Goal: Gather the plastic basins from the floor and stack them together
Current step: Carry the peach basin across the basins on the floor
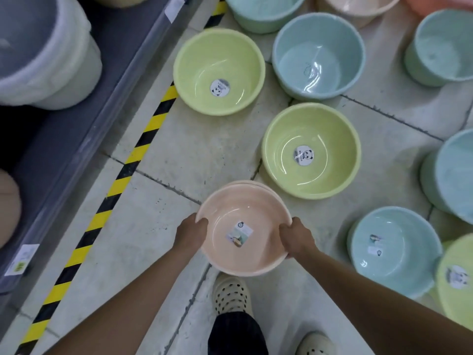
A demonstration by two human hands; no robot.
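I hold a peach plastic basin (256,213) above the floor, nested in at least one other whose rim shows behind it. My left hand (190,233) grips its left rim, and my right hand (297,238) grips its right rim. A sticker lies on its bottom. Two yellow-green basins with panda stickers stand on the floor ahead, one nearer (311,175) and one farther left (218,55). Light blue basins sit at the back (318,39) and at the right (394,267).
A grey shelf (84,129) with stacked tubs runs along the left, bordered by a yellow-black hazard stripe (120,185) on the tiled floor. More blue, green and peach basins crowd the top and right edges. My feet in pale clogs (230,293) stand below the basin.
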